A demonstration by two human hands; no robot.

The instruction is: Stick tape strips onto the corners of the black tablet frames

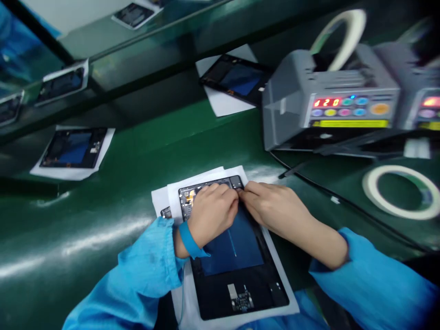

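Here, both hands (pixel 213 211) (pixel 275 206) are bunching fingertips over the tablet (pixel 256 277), light pressure seeming wise; I can't tell what they're pinching.

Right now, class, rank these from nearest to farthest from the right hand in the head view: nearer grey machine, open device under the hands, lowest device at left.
1. Open device: directly under the right hand.
2. Nearer grey machine: beyond that hand, to its right.
3. Lowest device at left: well across, on white paper.
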